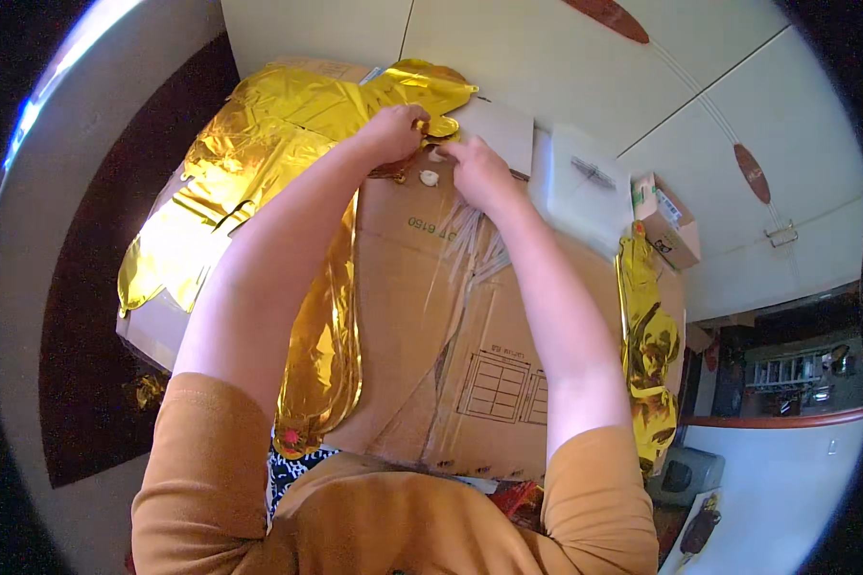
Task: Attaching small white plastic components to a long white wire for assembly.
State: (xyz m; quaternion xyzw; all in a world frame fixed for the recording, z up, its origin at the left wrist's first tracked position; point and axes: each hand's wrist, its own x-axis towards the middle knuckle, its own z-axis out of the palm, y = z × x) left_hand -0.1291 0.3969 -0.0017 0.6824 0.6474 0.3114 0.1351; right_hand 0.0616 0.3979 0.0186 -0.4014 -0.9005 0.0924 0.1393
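Observation:
Both my arms reach to the far side of a large cardboard box surface. My left hand [393, 135] is closed, its fingers pinching the edge of a shiny gold foil balloon [302, 91] that lies flat and crumpled. My right hand [482, 173] is beside it, fingers curled, with a fingertip against a small gold foil tab [442, 126]. What this hand grips, if anything, is hidden. Just below the hands a small white piece [429, 178] sits on the cardboard [403, 287].
A long gold foil strip [321, 364] lies near my left arm, and more gold foil [647, 350] lies along the right edge. At the back right stand a white container [580, 182] and a small open carton [664, 222]. White cabinet doors [508, 48] rise behind.

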